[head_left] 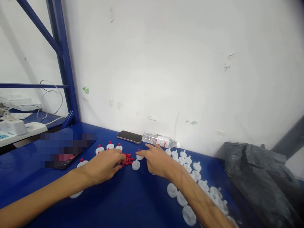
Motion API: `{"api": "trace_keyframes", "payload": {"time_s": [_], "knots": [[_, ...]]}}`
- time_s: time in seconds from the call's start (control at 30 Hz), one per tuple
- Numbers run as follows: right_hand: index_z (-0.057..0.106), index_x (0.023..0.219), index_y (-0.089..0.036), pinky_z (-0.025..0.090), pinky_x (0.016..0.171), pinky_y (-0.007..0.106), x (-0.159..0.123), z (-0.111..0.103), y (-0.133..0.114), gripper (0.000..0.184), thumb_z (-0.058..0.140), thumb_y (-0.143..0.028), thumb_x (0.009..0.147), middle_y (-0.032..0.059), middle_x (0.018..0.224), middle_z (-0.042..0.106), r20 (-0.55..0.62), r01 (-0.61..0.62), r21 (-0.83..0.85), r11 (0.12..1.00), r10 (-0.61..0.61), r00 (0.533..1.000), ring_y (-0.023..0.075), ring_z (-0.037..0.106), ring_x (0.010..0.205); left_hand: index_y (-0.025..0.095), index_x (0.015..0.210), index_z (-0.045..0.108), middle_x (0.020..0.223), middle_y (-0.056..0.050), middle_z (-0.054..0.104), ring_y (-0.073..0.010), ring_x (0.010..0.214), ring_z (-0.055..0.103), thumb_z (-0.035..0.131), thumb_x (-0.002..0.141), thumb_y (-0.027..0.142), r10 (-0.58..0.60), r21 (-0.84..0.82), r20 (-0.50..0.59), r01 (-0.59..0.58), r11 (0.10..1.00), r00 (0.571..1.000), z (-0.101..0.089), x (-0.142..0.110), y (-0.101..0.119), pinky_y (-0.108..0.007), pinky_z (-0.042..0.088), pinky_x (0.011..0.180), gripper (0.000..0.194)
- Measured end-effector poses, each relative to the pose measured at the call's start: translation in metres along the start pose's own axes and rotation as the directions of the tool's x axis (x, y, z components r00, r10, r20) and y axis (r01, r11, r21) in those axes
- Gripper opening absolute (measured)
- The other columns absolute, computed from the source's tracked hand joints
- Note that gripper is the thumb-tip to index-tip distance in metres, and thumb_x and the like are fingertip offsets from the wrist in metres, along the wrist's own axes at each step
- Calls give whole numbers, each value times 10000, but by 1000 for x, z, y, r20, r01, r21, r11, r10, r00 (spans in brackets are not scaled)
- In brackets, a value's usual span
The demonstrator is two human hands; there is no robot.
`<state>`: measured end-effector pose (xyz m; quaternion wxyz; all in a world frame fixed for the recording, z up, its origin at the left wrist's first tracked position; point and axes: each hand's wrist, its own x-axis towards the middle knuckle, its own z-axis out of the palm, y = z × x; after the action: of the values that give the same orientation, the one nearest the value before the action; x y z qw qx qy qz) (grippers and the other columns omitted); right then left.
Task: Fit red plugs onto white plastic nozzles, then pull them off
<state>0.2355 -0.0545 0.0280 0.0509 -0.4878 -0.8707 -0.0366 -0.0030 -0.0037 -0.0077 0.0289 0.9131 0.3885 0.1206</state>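
Note:
My left hand (pixel 105 164) bends its fingers down at the edge of a pile of small red caps (pixel 128 159); its fingertips are partly hidden. My right hand (pixel 158 160) has its index finger at the red tip of a white round spouted piece (pixel 139 156), its thumb out of sight below. Just in front lies another white spouted piece (pixel 136 165) with no red cap. Beyond my left hand stand several white pieces with red caps on their spouts (pixel 110 146), and one more capped piece (pixel 82 162) is by my left wrist.
Many uncapped white spouted pieces (pixel 196 175) spread along the right side, partly under my right arm. A phone (pixel 129 136) and a lying water bottle (pixel 161 140) are by the wall. A dark plastic bag (pixel 256 177) is at right, a power strip (pixel 30 131) at left.

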Motion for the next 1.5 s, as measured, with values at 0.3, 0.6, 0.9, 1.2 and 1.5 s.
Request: {"api": "trace_keyframes", "payload": {"time_s": [0.3,0.6,0.9,1.2,1.5], "knots": [[714,1227,-275,349,1166,487,-1,-18,-2,566,470,2,798,71,1159,754,-41,-31,22,999,32,999,261,449,1401,277,862,678,926,-19,688,-231,836,650,550,870,180,26,-47,60,-24,999,998,4,1,-6,-299,384,633,161],[732,1198,-226,296,1171,446,-2,-26,-5,478,494,-84,808,101,1149,751,-106,-15,16,1000,16,994,245,475,1368,256,927,657,1014,-22,567,-194,851,592,472,951,269,35,-147,-49,-42,988,998,-6,1,3,-307,426,712,188],[750,1037,-237,477,849,398,0,-24,-12,277,509,-306,918,69,863,769,-106,-103,-6,995,102,989,256,697,852,232,896,630,992,-18,580,-165,762,627,449,965,311,-43,-264,-174,-5,964,984,-6,3,5,-290,459,658,209],[717,901,-238,389,644,269,9,-9,-12,61,674,-264,865,15,916,763,26,-64,98,993,61,998,199,685,860,236,869,590,729,20,699,-175,638,652,496,949,324,-49,-250,-205,-4,968,978,-13,3,16,-280,426,596,152],[603,1020,-237,366,632,251,-3,-29,-17,130,533,-208,913,-9,800,676,-18,-50,237,970,56,998,160,610,724,242,910,645,738,28,709,-150,618,639,520,913,254,42,-216,-259,-100,971,965,-14,-1,26,-261,431,570,126]]}}
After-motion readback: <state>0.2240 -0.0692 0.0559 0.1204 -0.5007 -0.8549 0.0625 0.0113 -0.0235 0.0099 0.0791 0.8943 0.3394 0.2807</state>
